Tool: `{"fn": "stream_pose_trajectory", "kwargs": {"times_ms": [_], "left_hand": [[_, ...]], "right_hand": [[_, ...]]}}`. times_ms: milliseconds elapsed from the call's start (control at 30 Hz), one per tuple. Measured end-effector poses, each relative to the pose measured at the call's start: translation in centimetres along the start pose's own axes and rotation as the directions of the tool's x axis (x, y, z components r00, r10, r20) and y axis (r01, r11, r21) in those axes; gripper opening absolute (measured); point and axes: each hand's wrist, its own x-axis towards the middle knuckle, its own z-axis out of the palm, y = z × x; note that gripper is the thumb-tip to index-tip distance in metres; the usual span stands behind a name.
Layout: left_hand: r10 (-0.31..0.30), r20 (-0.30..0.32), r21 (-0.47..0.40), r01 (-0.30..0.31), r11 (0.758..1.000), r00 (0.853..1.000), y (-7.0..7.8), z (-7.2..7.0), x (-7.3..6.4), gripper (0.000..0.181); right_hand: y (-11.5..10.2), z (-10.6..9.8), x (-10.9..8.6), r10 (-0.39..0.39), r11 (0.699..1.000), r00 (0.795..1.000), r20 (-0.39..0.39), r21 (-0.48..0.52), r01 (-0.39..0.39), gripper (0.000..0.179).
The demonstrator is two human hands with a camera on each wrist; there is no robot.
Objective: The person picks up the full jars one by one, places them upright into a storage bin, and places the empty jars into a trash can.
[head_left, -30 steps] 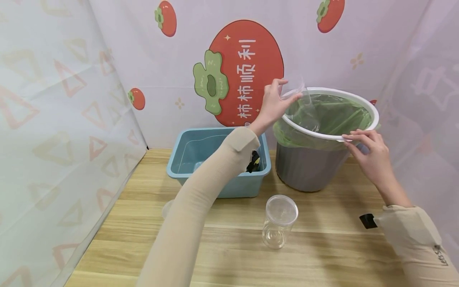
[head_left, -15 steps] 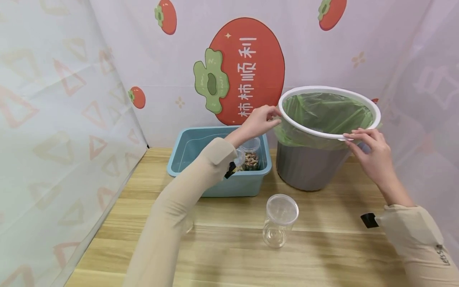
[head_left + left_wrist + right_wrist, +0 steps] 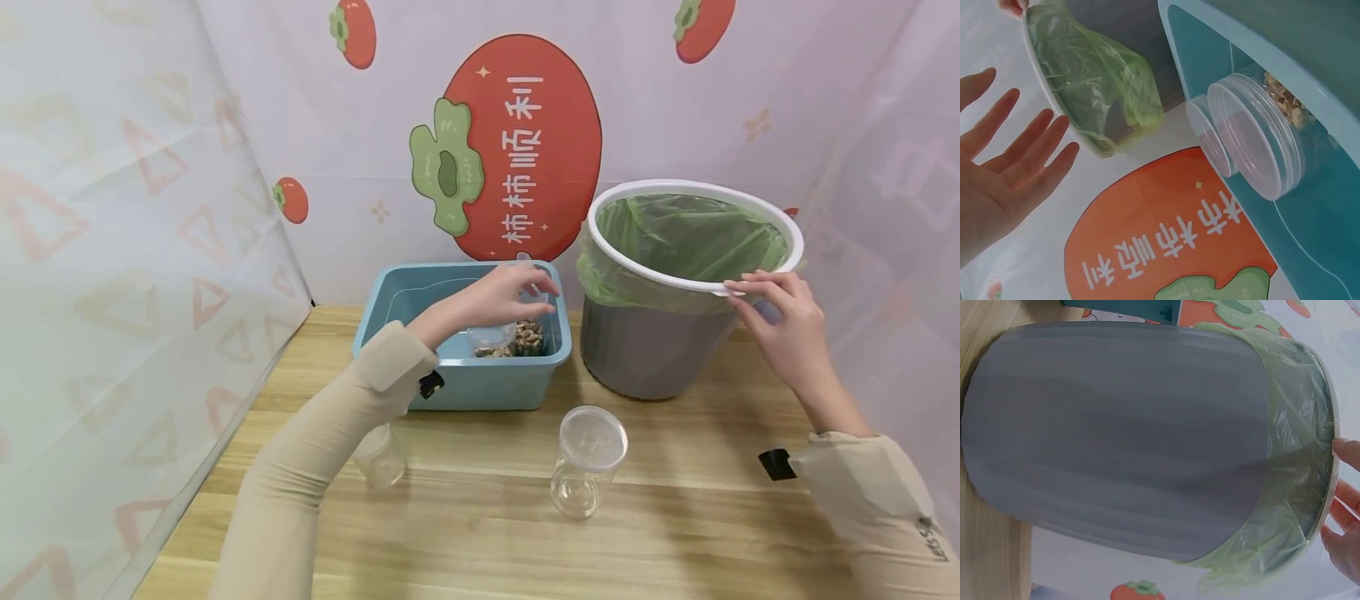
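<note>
My left hand (image 3: 517, 294) is over the blue plastic bin (image 3: 450, 385) with its fingers loosely spread and nothing in them. Below it, inside the bin, are two clear lidded jars: one of light-coloured nuts (image 3: 492, 343), the other of darker mixed pieces (image 3: 529, 337). In the left wrist view, a jar lid (image 3: 1244, 140) faces up beside a smaller-looking one (image 3: 1211, 136). My right hand (image 3: 787, 325) pinches the white rim (image 3: 1335, 419) of the grey trash can (image 3: 645, 350), which is lined with a green bag (image 3: 690, 237). The can's floor is hidden.
A clear empty jar with a lid (image 3: 588, 458) stands on the wooden table (image 3: 480, 542) in front of the bin. Another clear jar (image 3: 381, 457) is farther left, partly behind my left sleeve. A persimmon-print cloth (image 3: 345, 125) hangs behind.
My left hand let a clear plastic piece go into the trash can, then moved left and down to above the blue bin. My right hand stays at the can's rim.
</note>
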Motion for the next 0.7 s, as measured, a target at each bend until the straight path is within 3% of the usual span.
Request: {"fn": "stream_pose_trajectory", "kwargs": {"times_ms": [300,500,700], "left_hand": [[-0.009,0.002,0.044,0.009,0.999,1.0,0.4,-0.3,-5.0,0.028],[0.011,-0.04,0.123,-0.006,0.992,0.999,0.4,0.1,-8.6,0.029],[-0.017,-0.096,0.173,0.033,0.984,0.995,0.2,0.5,-12.3,0.032]], "right_hand": [[0.1,0.1,-0.1,-0.011,1.0,1.0,-0.015,-0.003,0.01,0.027],[0.2,0.1,-0.1,-0.011,1.0,1.0,-0.013,-0.004,0.011,0.028],[0.2,0.1,-0.1,-0.005,1.0,1.0,-0.005,-0.001,0.005,0.028]]}}
